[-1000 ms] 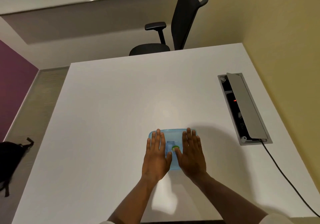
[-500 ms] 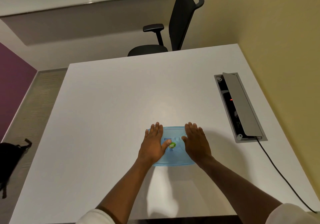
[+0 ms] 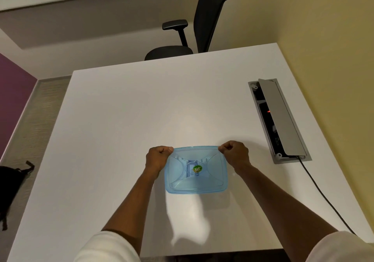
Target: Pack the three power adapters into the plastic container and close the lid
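Observation:
A translucent blue plastic container (image 3: 195, 182) sits on the white table (image 3: 125, 124), its lid on top with a green and yellow sticker (image 3: 197, 169) at the centre. A pale adapter shape shows dimly through the lid; the rest of the contents are hidden. My left hand (image 3: 156, 157) is curled with its thumb pressing the lid's far left corner. My right hand (image 3: 234, 153) is curled the same way at the far right corner.
An open grey cable box (image 3: 281, 120) is sunk into the table at the right, with a black cord (image 3: 323, 197) running to the near edge. A black office chair (image 3: 194, 37) stands beyond the far edge. A black bag (image 3: 11, 186) lies on the floor at left.
Both hands lay flat on the lid a second ago. They have slid outward to the far corners and curled into fists pinching the rim.

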A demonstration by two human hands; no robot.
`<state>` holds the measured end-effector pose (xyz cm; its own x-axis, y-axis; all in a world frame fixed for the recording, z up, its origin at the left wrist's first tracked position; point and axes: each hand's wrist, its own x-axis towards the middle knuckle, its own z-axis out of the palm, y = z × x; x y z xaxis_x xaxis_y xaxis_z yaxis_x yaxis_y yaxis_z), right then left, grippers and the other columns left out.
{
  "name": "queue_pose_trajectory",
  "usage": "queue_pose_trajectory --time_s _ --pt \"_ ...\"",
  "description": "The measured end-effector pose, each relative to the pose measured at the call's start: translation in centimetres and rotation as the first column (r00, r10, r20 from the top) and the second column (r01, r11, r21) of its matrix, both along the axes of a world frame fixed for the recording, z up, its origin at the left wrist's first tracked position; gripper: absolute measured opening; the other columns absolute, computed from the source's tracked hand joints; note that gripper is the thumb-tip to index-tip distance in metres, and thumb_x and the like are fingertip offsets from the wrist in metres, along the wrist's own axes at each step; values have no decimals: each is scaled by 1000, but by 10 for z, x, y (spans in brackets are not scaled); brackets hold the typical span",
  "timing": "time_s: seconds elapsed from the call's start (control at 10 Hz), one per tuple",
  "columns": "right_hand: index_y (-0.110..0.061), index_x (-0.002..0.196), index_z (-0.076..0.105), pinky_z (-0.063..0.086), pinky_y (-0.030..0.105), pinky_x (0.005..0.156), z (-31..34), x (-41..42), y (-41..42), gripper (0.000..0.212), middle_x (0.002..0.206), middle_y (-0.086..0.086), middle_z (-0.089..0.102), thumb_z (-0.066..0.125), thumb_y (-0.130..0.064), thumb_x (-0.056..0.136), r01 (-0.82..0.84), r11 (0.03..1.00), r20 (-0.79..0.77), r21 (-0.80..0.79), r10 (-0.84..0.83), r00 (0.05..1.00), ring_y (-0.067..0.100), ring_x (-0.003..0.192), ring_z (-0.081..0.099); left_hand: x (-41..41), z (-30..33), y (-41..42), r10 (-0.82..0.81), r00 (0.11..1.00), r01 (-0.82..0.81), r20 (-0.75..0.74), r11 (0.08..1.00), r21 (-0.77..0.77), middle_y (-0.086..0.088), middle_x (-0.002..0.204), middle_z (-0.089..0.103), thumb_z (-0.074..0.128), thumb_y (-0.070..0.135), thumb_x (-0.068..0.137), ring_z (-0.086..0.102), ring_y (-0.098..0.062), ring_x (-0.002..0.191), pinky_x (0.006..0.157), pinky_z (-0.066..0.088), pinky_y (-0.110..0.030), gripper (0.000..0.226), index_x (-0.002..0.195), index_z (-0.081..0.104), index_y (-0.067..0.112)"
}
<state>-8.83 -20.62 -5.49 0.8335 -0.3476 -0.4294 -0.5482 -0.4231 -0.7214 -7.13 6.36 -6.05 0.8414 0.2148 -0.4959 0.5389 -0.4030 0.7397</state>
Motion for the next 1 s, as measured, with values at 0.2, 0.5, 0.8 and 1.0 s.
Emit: queue_pose_trajectory --time_s 0.2,0.5,0.8,1.0 --pt "-4 84 72 47 28 71 4 -2 3 18 81 7 71 74 -22 83 22 999 -1 26 -22 1000 22 79 64 -8 2 -1 49 997 -47 52 998 -43 -3 102 76 70 23 89 69 -20 100 97 53 -36 16 97 78 12" --pt "-10 69 56 55 43 75 12 -60 11 35 74 8 64 71 -38 83 63 997 -160 45 -55 986 31 76 64 -59 18 12 38 999 -38 -2 999 7 -2 86 64 71 23 88 57 -21 80 86 53 -44 19 100 69 9" --pt "-5 87 63 56 43 80 15 -94 17 26 87 13 71 77 -26 79 51 998 -124 -26 -54 991 34 86 68 -96 17 7 -43 998 47 -45 995 94 -9 90 66 67 15 89 64 -27 81 88 56 -43 16 102 68 7" --pt "-2 123 52 51 40 86 26 -113 32 45 118 16 60 66 -9 80 -153 928 177 -341 223 959 36 106 59 -113 25 -5 -347 933 281 95 868 410 -8 163 25 55 32 96 25 -24 150 118 29 -36 71 156 23 11"
